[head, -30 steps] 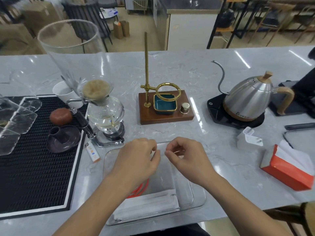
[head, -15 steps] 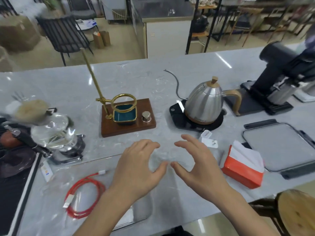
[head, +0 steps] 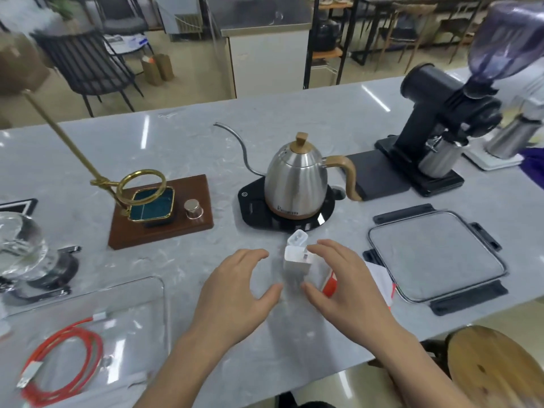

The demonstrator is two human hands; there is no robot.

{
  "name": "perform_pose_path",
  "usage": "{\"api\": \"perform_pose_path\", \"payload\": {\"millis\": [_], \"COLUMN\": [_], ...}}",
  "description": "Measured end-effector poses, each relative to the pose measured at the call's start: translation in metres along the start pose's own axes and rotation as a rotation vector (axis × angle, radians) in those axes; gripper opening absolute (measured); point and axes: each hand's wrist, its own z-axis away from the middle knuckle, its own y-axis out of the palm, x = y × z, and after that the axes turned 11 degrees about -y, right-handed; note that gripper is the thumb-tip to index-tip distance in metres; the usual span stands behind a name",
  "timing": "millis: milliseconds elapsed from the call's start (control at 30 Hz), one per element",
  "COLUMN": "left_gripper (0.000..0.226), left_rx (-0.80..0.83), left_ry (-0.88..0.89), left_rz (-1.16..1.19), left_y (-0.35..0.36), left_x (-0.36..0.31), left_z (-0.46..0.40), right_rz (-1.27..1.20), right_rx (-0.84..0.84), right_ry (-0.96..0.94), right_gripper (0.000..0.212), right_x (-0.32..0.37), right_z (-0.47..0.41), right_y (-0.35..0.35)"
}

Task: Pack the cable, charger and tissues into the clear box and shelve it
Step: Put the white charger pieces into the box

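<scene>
A white charger (head: pixel 297 262) is standing on the counter (head: pixel 382 119). A coiled red cable (head: pixel 63 368) is lying inside the clear box (head: pixel 163 313). An orange-red tissue pack (head: pixel 379 279) is sitting just right of the charger, partly hidden.

floor (head: pixel 188 92): tan | black slatted chair (head: pixel 88 63) far left | white cabinet (head: pixel 265 57) centre

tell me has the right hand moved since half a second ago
Yes. The right hand has gone forward and right toward the kettle, and its open fingers now flank the charger without gripping it.
</scene>
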Motion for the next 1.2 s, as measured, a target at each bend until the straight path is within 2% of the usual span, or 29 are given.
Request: {"api": "perform_pose_path", "payload": {"millis": [233, 400, 500, 633, 833, 1067, 1200], "left_gripper": [0.051, 0.051, 0.046, 0.04, 0.033, 0.04, 0.036], "left_rx": [0.012, 0.038, 0.06, 0.084, 0.075, 0.135, 0.125], "left_ry": [-0.068, -0.098, -0.107, -0.094, -0.12, -0.166, -0.168], "left_rz": [0.038, 0.083, 0.109, 0.123, 0.187, 0.294, 0.322], "left_y": [0.031, 0.045, 0.054, 0.062, 0.067, 0.069, 0.069], "left_x": [-0.011, -0.013, -0.016, -0.016, -0.016, -0.012, -0.013], "left_z": [-0.015, -0.037, -0.045, -0.052, -0.06, -0.057, -0.053], "right_rz": [0.07, 0.15, 0.167, 0.142, 0.068, -0.02, -0.041], "right_rx": [-0.002, 0.125, 0.176, 0.185, 0.212, 0.243, 0.258], "right_ry": [-0.066, -0.039, -0.049, -0.067, -0.07, -0.058, -0.07], "right_gripper": [0.046, 0.039, 0.025, 0.029, 0.023, 0.019, 0.021], "right_x": [-0.033, -0.05, -0.053, -0.057, -0.059, -0.059, -0.058], "right_z": [-0.015, -0.031, -0.037, -0.046, -0.054, -0.056, -0.055], "right_y": [-0.001, 0.001, 0.005, 0.008, 0.011, 0.013, 0.012]}}
